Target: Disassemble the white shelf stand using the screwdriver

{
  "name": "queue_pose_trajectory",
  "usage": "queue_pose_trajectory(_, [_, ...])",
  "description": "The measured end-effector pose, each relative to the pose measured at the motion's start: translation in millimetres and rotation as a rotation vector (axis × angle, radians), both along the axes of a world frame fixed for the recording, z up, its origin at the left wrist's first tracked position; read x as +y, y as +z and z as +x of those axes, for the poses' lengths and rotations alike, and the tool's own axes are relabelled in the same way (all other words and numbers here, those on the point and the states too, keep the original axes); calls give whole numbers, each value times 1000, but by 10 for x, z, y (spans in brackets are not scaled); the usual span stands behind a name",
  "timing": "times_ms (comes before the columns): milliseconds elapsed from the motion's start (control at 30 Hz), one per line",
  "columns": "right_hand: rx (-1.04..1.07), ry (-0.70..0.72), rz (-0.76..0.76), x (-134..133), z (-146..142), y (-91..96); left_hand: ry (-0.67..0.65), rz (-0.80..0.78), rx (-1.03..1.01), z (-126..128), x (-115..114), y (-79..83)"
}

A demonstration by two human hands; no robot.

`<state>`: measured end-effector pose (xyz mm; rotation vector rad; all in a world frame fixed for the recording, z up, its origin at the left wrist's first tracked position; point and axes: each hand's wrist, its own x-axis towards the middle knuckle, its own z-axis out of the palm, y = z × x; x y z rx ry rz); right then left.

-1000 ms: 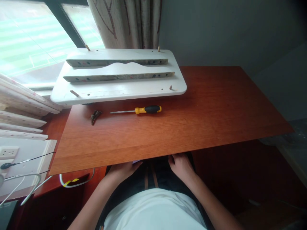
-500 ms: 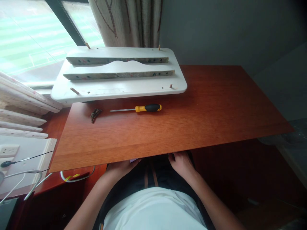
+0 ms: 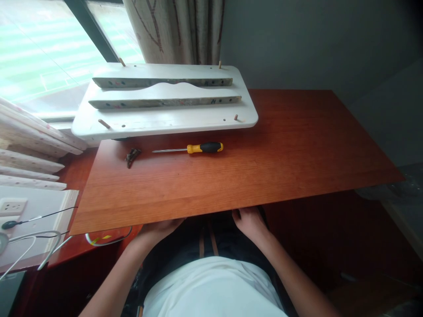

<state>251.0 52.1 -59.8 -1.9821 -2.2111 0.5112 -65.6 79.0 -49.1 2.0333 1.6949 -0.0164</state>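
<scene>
My left hand [image 3: 162, 226] lies just under the front edge of the wooden tabletop [image 3: 297, 149], its fingers hidden beneath the board. At the same edge, further right, my right hand [image 3: 250, 220] rests by my lap, with its fingers mostly out of sight. Beyond them on the wood lies a yellow and black screwdriver [image 3: 205, 148], shaft pointing left. Several dark screws [image 3: 132, 157] form a small pile to its left. Behind these sits a white board [image 3: 168, 122] with rounded corners, carrying two grey strips [image 3: 165, 103] and wooden pegs [image 3: 104, 123] near its corners.
A window [image 3: 49, 57] and patterned curtains [image 3: 178, 31] border the back left. White cables [image 3: 49, 242] hang near a wall socket [image 3: 13, 206] on the left. A dark wall [image 3: 297, 44] stands behind the table.
My left hand has shifted left and further under the table edge; a small light purple patch beside it is now out of sight. My right hand and the things on the table stay put.
</scene>
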Motion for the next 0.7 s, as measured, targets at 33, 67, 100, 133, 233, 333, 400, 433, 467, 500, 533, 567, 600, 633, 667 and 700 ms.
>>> queue_pose_trajectory(33, [-5, -4, 0, 1, -1, -3, -8, -4, -1, 9, 3, 5])
queue_pose_trajectory(67, [-9, -9, -1, 0, -3, -5, -14, -6, -1, 21, 2, 14])
queue_pose_trajectory(100, [-13, -12, -3, -4, -6, -7, -22, -6, -1, 34, -2, 23])
queue_pose_trajectory(133, [-15, -14, -7, -9, -10, -6, -31, -4, -2, 46, -11, 33])
queue_pose_trajectory(233, [-12, -7, -21, -31, -21, 15, -61, -2, -10, 61, -52, 54])
queue_pose_trajectory(333, [5, 11, -33, -56, -28, 72, -89, -14, -13, 50, -99, 76])
queue_pose_trajectory(400, [27, 30, -37, -78, -27, 121, -103, -5, -8, 44, -125, 101])
queue_pose_trajectory(433, [40, 39, -38, -93, -25, 145, -110, 6, -7, 44, -136, 116])
queue_pose_trajectory(467, [54, 48, -38, -110, -22, 166, -116, 19, -8, 45, -146, 132])
queue_pose_trajectory(500, [69, 54, -39, -128, -17, 183, -125, 31, -15, 47, -155, 147])
queue_pose_trajectory(533, [83, 58, -38, -148, -11, 195, -137, 39, -27, 49, -163, 159])
queue_pose_trajectory(567, [97, 60, -38, -168, -5, 201, -148, 43, -38, 50, -169, 168])
queue_pose_trajectory(600, [110, 60, -38, -185, 2, 203, -156, 46, -48, 51, -175, 174])
queue_pose_trajectory(633, [122, 59, -36, -200, 9, 199, -163, 48, -54, 51, -178, 177])
queue_pose_trajectory(667, [132, 57, -33, -210, 16, 191, -167, 51, -54, 50, -181, 177])
queue_pose_trajectory(700, [140, 55, -30, -215, 22, 181, -167, 56, -49, 48, -181, 175])
